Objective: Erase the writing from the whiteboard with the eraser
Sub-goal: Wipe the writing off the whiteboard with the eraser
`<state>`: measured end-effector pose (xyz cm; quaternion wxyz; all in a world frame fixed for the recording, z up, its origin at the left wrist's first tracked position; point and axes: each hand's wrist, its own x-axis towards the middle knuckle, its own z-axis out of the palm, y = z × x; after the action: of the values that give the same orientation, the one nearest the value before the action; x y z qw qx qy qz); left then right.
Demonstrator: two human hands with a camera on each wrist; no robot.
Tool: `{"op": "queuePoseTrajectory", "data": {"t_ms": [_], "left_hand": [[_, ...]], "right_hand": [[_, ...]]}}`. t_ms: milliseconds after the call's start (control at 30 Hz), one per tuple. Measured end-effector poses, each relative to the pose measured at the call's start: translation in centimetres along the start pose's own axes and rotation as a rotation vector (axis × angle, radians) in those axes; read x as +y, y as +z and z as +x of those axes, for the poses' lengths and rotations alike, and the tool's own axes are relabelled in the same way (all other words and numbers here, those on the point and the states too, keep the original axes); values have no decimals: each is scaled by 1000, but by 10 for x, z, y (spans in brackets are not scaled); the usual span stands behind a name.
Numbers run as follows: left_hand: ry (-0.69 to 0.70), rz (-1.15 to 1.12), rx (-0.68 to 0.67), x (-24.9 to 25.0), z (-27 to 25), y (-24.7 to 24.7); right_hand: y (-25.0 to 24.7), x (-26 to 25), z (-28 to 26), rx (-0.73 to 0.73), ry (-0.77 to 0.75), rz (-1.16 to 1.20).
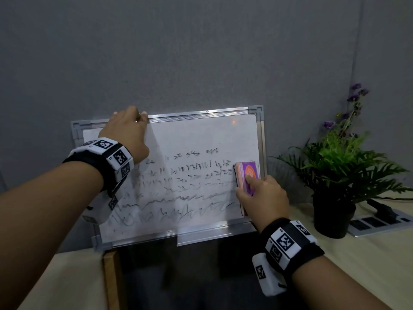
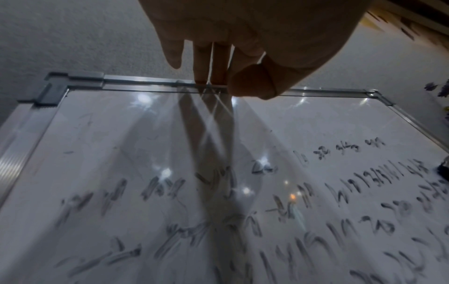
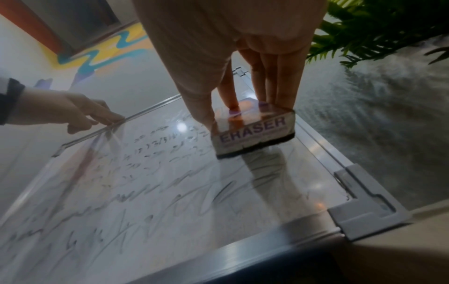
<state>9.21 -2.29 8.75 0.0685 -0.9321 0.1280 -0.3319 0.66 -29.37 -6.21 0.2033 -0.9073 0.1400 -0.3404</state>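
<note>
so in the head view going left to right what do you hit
left hand on the whiteboard's top edge → writing → eraser held by the right hand → plant → power strip

— Anything you can read here?
— One word: "ERASER", in purple capitals on the white side of the eraser [image 3: 252,132].
— And the whiteboard [image 1: 201,135]?
— Rows of smeared grey handwriting [image 1: 178,186]; none of it is legible. The wristbands [image 1: 288,240] carry only black-and-white square code patterns.
</note>
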Motion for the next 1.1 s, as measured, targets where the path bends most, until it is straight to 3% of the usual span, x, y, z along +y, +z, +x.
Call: {"op": "queuePoseTrajectory", "data": {"t_ms": [900, 1100], "left_hand": [[39, 51, 57, 7, 1, -7], [1, 17, 6, 18, 4, -3]], "right_hand": [[0, 1, -1, 12, 51, 4], [3, 3, -6, 7, 52, -32]]}}
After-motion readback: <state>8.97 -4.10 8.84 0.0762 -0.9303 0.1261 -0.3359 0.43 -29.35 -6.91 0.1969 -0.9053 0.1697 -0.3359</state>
